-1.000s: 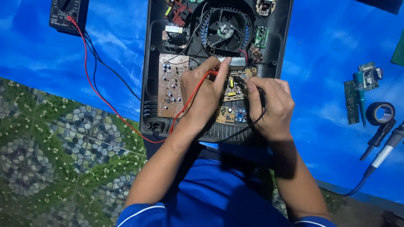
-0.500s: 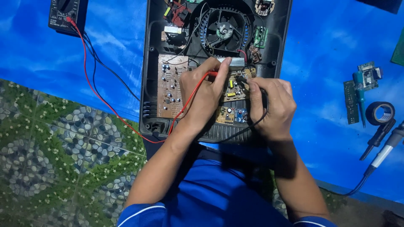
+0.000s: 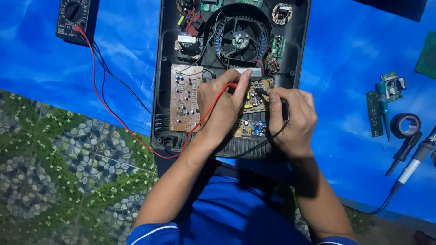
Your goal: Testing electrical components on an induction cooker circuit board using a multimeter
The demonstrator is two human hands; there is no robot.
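Hands both on the tan printed circuit board inside the open black plastic appliance casing. Left hand pinches the thin red test probe between thumb and forefinger, tip down on the board just below the round black cooling fan. Right hand curled round the black test probe, fingers closed on it, tip on the same board just right of the red one. Hands near each other, not touching.

Red lead wire and black lead wire run left across the blue tarp to a black digital multimeter with rotary dial at top left. Second, larger brown circuit board sits left of the left hand, in the same casing.

Well right of the casing: small green circuit strip, teal-handled screwdriver, roll of black insulating tape, soldering iron with white-and-black handle. Pebble-and-leaf patterned mat at lower left.
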